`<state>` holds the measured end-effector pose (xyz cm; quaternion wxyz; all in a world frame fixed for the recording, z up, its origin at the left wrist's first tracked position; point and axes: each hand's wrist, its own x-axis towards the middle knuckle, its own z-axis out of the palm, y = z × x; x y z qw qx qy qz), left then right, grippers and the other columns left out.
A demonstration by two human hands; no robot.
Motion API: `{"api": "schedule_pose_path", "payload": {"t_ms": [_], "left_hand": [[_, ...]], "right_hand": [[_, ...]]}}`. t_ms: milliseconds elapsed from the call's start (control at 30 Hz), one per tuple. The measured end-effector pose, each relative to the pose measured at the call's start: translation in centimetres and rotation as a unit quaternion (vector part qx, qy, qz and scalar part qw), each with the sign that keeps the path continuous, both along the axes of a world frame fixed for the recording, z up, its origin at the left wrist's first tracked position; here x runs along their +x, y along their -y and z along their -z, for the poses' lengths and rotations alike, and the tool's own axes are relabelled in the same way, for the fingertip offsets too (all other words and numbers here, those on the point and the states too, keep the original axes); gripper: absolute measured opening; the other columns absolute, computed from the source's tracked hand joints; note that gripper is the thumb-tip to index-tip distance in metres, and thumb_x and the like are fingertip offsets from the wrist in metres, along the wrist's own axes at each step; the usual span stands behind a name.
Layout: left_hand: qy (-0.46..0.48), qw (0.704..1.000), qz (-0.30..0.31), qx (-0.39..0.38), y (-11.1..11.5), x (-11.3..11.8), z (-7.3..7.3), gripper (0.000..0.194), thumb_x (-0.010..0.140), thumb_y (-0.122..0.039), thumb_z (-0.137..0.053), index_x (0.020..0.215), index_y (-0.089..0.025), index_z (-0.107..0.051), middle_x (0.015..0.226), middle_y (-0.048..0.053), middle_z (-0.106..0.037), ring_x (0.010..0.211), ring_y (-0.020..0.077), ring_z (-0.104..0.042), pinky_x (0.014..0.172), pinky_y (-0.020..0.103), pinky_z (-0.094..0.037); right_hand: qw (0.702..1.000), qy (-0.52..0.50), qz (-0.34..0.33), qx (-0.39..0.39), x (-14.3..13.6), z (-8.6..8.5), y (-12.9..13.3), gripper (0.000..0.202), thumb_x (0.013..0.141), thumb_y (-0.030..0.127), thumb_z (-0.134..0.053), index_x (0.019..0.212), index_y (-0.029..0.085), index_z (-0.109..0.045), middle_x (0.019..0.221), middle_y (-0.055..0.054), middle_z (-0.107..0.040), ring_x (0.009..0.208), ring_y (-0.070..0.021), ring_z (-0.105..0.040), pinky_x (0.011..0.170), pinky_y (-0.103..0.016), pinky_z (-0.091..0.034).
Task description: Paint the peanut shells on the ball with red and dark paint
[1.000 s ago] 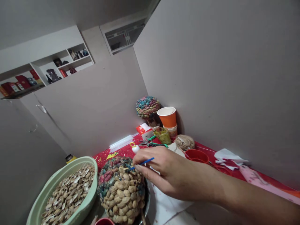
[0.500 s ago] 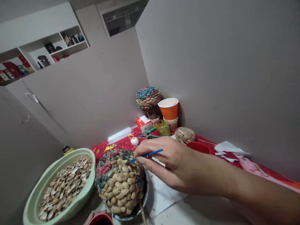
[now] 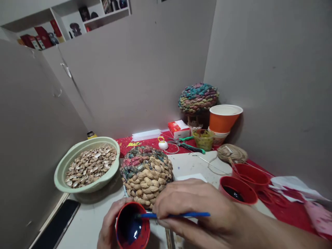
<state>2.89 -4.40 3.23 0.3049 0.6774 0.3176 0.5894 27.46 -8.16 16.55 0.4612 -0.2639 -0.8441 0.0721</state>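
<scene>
My right hand (image 3: 192, 207) pinches a blue paintbrush (image 3: 181, 215), its tip inside a red cup (image 3: 145, 238) of dark blue paint (image 3: 129, 228). My left hand (image 3: 109, 221) wraps round that cup's left side, tilting its mouth toward me. Just behind both hands sits a dome of peanut shells (image 3: 147, 176). The dome's top and left show red and dark green-blue paint, while its front is bare tan shell. A bowl or dish under the dome is mostly hidden.
A green basin (image 3: 59, 176) of shells and a phone (image 3: 58, 221) lie left. Red cups (image 3: 250, 199), twine (image 3: 233, 154) and paper are at right. Behind are pliers (image 3: 192, 147), a tissue pack (image 3: 178, 129), an orange cup (image 3: 223, 121) and a colourful peanut-shell tree (image 3: 198, 98).
My right hand has brought the brush from the dome's top down to the paint cup. The cup and my left hand have come further into view. The camera view has shifted.
</scene>
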Motion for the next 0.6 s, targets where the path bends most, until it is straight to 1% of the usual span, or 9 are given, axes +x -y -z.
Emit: {"api": "schedule_pose_path", "payload": {"t_ms": [100, 133, 200, 267, 333, 400, 500, 533, 600], "left_hand": [[-0.015, 0.996, 0.031, 0.08, -1.2, -0.5, 0.2, 0.062, 0.076, -0.041, -0.082, 0.133, -0.035, -0.06, 0.121, 0.005, -0.074, 0.112, 0.0277, -0.071, 0.1, 0.039, -0.055], [-0.032, 0.992, 0.035, 0.115, -1.7, -0.8, 0.2, 0.066, 0.075, -0.037, -0.082, 0.136, -0.033, -0.058, 0.121, 0.007, -0.075, 0.11, 0.028, -0.072, 0.097, 0.039, -0.057], [-0.088, 0.972, 0.076, 0.204, -2.5, -1.4, 0.1, 0.08, 0.071, -0.03, -0.084, 0.144, -0.026, -0.051, 0.122, 0.011, -0.075, 0.106, 0.0296, -0.074, 0.09, 0.036, -0.061], [-0.12, 0.958, 0.082, 0.247, -3.0, -1.8, 0.1, 0.088, 0.069, -0.025, -0.084, 0.148, -0.019, -0.046, 0.124, 0.015, -0.073, 0.105, 0.0312, -0.074, 0.089, 0.036, -0.062], [-0.125, 0.956, 0.065, 0.258, -2.8, -1.7, 0.2, 0.088, 0.07, -0.023, -0.083, 0.149, -0.015, -0.045, 0.123, 0.016, -0.072, 0.104, 0.031, -0.074, 0.089, 0.036, -0.062], [-0.112, 0.965, 0.026, 0.237, -2.0, -1.1, 0.2, 0.084, 0.071, -0.024, -0.083, 0.147, -0.016, -0.047, 0.121, 0.014, -0.072, 0.102, 0.0288, -0.073, 0.089, 0.036, -0.061], [-0.076, 0.987, -0.055, 0.13, -0.6, 0.1, 0.0, 0.073, 0.074, -0.026, -0.082, 0.14, -0.025, -0.053, 0.12, 0.008, -0.072, 0.101, 0.0244, -0.072, 0.093, 0.034, -0.058], [-0.064, 0.992, -0.065, 0.09, -0.2, 0.5, -0.3, 0.068, 0.074, -0.031, -0.082, 0.137, -0.028, -0.056, 0.119, 0.006, -0.072, 0.101, 0.023, -0.071, 0.093, 0.032, -0.057], [-0.035, 0.998, -0.059, 0.003, 0.3, 0.9, -0.8, 0.062, 0.073, -0.042, -0.083, 0.13, -0.031, -0.06, 0.118, 0.003, -0.073, 0.103, 0.0211, -0.071, 0.093, 0.029, -0.056]], "right_hand": [[0.999, 0.033, -0.015, -0.038, -0.7, 0.8, -0.3, 0.011, 0.099, 0.014, -0.054, 0.1, 0.016, -0.065, 0.085, -0.004, -0.074, 0.078, -0.0138, -0.07, 0.072, -0.025, -0.058], [0.997, 0.044, -0.018, -0.055, -0.9, 0.9, -0.3, 0.012, 0.099, 0.014, -0.054, 0.1, 0.016, -0.065, 0.085, -0.004, -0.074, 0.079, -0.0138, -0.07, 0.073, -0.025, -0.057], [0.995, 0.056, -0.026, -0.083, -1.0, 1.1, -0.2, 0.013, 0.1, 0.015, -0.053, 0.099, 0.016, -0.066, 0.085, -0.004, -0.073, 0.08, -0.0137, -0.068, 0.075, -0.025, -0.055], [0.994, 0.044, -0.028, -0.092, -1.0, 1.1, 0.1, 0.013, 0.1, 0.015, -0.053, 0.099, 0.015, -0.066, 0.085, -0.005, -0.074, 0.08, -0.0136, -0.068, 0.075, -0.025, -0.054], [0.995, 0.017, -0.021, -0.093, -0.9, 0.9, 0.3, 0.011, 0.099, 0.013, -0.055, 0.101, 0.016, -0.066, 0.088, -0.005, -0.074, 0.083, -0.0131, -0.069, 0.078, -0.024, -0.055], [0.996, -0.011, -0.013, -0.09, -0.7, 0.6, 0.5, 0.012, 0.096, 0.01, -0.058, 0.102, 0.017, -0.065, 0.09, -0.005, -0.075, 0.084, -0.0123, -0.07, 0.079, -0.023, -0.057], [0.996, -0.026, -0.011, -0.09, -0.6, 0.3, 0.5, 0.013, 0.093, 0.008, -0.063, 0.1, 0.019, -0.066, 0.089, -0.004, -0.077, 0.082, -0.0122, -0.072, 0.077, -0.022, -0.059], [0.996, -0.032, -0.005, -0.086, -0.5, 0.3, 0.5, 0.013, 0.092, 0.009, -0.063, 0.1, 0.019, -0.066, 0.088, -0.004, -0.077, 0.08, -0.0123, -0.073, 0.076, -0.021, -0.06], [0.995, -0.064, 0.011, -0.075, -0.5, 0.4, 0.4, 0.015, 0.091, 0.008, -0.065, 0.099, 0.02, -0.067, 0.086, -0.002, -0.077, 0.077, -0.0122, -0.073, 0.073, -0.021, -0.061]]}}
